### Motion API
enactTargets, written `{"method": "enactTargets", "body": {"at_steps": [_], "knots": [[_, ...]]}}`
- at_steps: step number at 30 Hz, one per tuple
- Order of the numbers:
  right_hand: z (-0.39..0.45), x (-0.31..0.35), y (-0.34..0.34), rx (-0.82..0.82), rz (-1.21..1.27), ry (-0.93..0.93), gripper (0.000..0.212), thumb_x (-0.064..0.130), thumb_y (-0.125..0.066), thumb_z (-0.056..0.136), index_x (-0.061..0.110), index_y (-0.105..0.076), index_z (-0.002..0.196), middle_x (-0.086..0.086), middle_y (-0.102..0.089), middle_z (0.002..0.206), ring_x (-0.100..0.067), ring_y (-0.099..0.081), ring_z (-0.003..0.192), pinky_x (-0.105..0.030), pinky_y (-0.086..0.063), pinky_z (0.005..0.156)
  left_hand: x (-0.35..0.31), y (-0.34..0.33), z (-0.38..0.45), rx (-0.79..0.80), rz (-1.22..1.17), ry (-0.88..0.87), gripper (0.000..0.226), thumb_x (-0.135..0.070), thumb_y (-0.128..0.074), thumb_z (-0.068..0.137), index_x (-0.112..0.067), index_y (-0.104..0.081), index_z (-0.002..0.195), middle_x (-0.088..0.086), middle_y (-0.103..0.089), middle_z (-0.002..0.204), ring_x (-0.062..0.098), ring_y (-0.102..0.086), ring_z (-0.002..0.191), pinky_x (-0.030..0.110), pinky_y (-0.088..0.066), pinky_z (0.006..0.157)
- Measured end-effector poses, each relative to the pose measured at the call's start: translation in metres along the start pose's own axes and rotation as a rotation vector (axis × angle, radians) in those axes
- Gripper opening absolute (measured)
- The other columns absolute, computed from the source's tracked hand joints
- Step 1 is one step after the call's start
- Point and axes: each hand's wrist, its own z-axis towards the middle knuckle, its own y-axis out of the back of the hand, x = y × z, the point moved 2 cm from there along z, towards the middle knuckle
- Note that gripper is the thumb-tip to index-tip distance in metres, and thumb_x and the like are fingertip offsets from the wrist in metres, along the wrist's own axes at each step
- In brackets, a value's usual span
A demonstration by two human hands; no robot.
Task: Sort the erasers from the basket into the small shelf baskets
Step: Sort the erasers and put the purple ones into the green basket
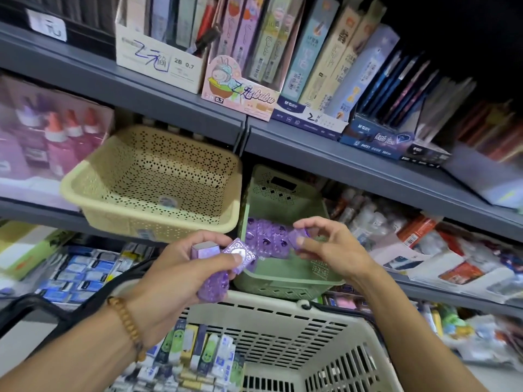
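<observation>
1. Left hand (181,267): grasps a small bunch of purple erasers (226,257), thumb pressed on a patterned packet on top, more wrapped pieces clutched below in the palm. A beaded bracelet (127,323) sits on its wrist.
2. Right hand (319,244): pinches one purple eraser (297,237) between thumb and forefinger, the other fingers loosely curled above it.
3. Green shelf basket (283,281): lies directly beyond and beneath the right hand, between the two hands. It already holds a layer of matching purple erasers (266,236) just past the fingertips.
4. Beige shelf basket (158,176): stands above and beyond the left hand, beside the green one. It looks nearly bare; one pale item shows on its floor, too blurred to name.
5. Carrying basket (297,332): sits below both wrists, nearer the person. Mixed eraser packs (198,355) remain in it under the left forearm.
6. Step in hand, as I judge it: feeding the purple sort into the green basket, one piece at a time.
7. Next move calls for: lowering the pinched piece onto the purple layer and letting go, then taking the next from the left hand's bunch.
</observation>
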Motion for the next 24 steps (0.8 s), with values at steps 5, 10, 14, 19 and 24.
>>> {"method": "enactTargets", "body": {"at_steps": [5,10,14,19,24], "knots": [[0.008,0.004,0.003,-0.010,-1.119,0.155,0.042,0.011,-0.069,0.085,0.018,-0.059,0.125,-0.005,-0.062,0.120,-0.025,-0.060,0.109,-0.036,-0.048,0.095,-0.001,-0.001,0.002,0.000,-0.024,-0.003,0.046,-0.025,-0.080,0.042,-0.018,-0.072,0.087,0.013,-0.074,0.086,0.020,-0.068,0.073,0.037,-0.055,0.065],[0.020,-0.003,-0.007,0.055,-1.188,0.104,0.020,0.006,-0.065,0.082,0.016,-0.064,0.100,-0.005,-0.057,0.103,-0.027,-0.061,0.099,-0.031,-0.046,0.085,-0.003,0.003,0.003,0.006,-0.033,-0.014,0.042,-0.026,-0.082,0.040,-0.021,-0.073,0.081,0.014,-0.074,0.086,0.020,-0.069,0.074,0.045,-0.057,0.072],[0.033,-0.012,-0.016,0.054,-1.223,0.085,0.031,0.009,-0.064,0.084,0.019,-0.061,0.113,-0.006,-0.057,0.114,-0.028,-0.059,0.108,-0.030,-0.044,0.088,-0.003,0.008,0.006,0.016,-0.018,-0.016,0.044,-0.030,-0.084,0.038,-0.025,-0.074,0.081,0.012,-0.075,0.089,0.023,-0.071,0.081,0.050,-0.058,0.076],[0.025,-0.005,-0.019,-0.068,-1.278,0.122,0.031,0.013,-0.062,0.086,0.016,-0.058,0.116,-0.007,-0.056,0.111,-0.032,-0.063,0.102,-0.036,-0.050,0.083,-0.003,0.011,0.007,0.007,-0.030,-0.019,0.045,-0.029,-0.084,0.038,-0.022,-0.073,0.082,0.015,-0.074,0.088,0.023,-0.069,0.079,0.043,-0.059,0.069],[0.003,0.013,-0.053,0.123,-0.748,0.131,0.017,0.038,-0.079,0.078,0.028,-0.065,0.077,0.013,-0.063,0.068,0.001,-0.057,0.065,-0.022,-0.047,0.070,-0.003,0.009,0.006,-0.044,-0.039,-0.014,0.045,-0.019,-0.082,0.047,-0.014,-0.071,0.091,0.021,-0.071,0.094,0.026,-0.064,0.078,0.046,-0.059,0.067]]}}
